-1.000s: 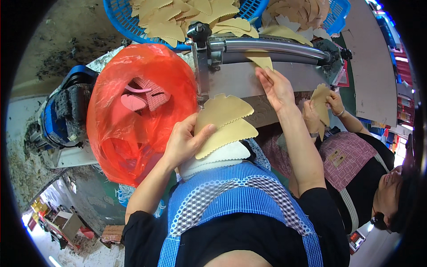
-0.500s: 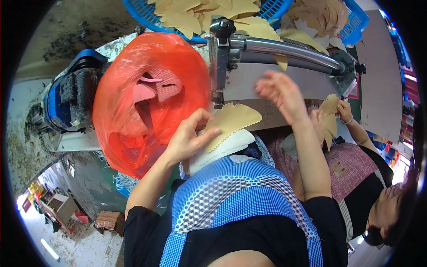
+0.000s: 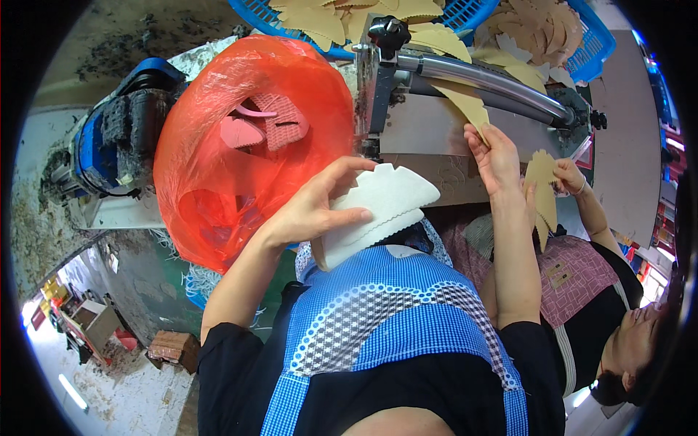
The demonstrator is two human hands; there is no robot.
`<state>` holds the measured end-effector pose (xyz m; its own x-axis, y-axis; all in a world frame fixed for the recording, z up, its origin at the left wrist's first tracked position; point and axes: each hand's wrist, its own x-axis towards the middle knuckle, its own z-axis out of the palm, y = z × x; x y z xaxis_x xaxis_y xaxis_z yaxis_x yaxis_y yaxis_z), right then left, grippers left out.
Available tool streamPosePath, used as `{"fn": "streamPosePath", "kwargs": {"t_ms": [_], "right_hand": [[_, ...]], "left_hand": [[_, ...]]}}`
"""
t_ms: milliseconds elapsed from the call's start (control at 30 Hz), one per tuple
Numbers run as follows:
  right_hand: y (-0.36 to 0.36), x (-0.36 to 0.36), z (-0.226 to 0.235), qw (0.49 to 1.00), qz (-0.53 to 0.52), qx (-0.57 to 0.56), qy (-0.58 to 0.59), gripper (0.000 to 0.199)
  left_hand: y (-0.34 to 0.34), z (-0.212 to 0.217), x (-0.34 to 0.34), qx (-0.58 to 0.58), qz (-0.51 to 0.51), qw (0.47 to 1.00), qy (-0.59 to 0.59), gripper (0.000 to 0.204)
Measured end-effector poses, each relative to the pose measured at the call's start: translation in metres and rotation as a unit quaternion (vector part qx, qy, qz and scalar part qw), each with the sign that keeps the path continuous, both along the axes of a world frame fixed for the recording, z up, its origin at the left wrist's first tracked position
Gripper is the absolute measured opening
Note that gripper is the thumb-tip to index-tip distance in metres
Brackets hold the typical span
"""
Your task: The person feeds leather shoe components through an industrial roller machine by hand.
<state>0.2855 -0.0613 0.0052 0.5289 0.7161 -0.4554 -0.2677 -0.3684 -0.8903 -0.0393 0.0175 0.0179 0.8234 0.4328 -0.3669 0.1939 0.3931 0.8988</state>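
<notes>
While the left hand clasps a small stack of scalloped white pieces, thumb on top and fingers behind, the right hand pinches the lower tip of a long tan piece between thumb and fingers. The white pieces sit just above the lap of a blue checked apron. The tan piece slants up and leftward from the fingertips to a chrome roller with a dark roller under it; whether the rollers grip it or turn cannot be told. If they do turn, fingers holding on too long could be drawn near them, and an angled pull could crease or skew the piece. A loosened left thumb could let the white pieces fan out and slide. Just beside the left hand, a puffed red bag holding pink pieces could snag a wrist swung outward. Beyond the rollers, blue baskets hold more cut pieces; at right, a co-worker's hands hold another tan cutout.
</notes>
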Motion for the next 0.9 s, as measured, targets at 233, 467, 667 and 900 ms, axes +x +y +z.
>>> {"fn": "streamPosePath", "kwargs": {"t_ms": [233, 467, 667, 900], "right_hand": [[-0.019, -0.089, 0.031, 0.913, 0.407, -0.030, -0.001, 0.036], [-0.037, -0.105, 0.034, 0.870, 0.481, -0.113, 0.005, 0.036], [-0.038, -0.127, 0.030, 0.790, 0.359, 0.030, -0.497, 0.047], [-0.048, -0.134, 0.040, 0.903, 0.389, 0.056, -0.175, 0.058]], "left_hand": [[-0.015, -0.004, -0.019, -0.087, 0.035, 0.995, -0.019, 0.081], [-0.048, -0.014, -0.061, -0.244, 0.016, 0.970, 0.009, 0.068], [-0.046, -0.022, -0.046, -0.149, 0.108, 0.982, -0.032, 0.049], [-0.045, -0.018, -0.016, -0.048, 0.116, 0.986, -0.112, 0.038]]}}
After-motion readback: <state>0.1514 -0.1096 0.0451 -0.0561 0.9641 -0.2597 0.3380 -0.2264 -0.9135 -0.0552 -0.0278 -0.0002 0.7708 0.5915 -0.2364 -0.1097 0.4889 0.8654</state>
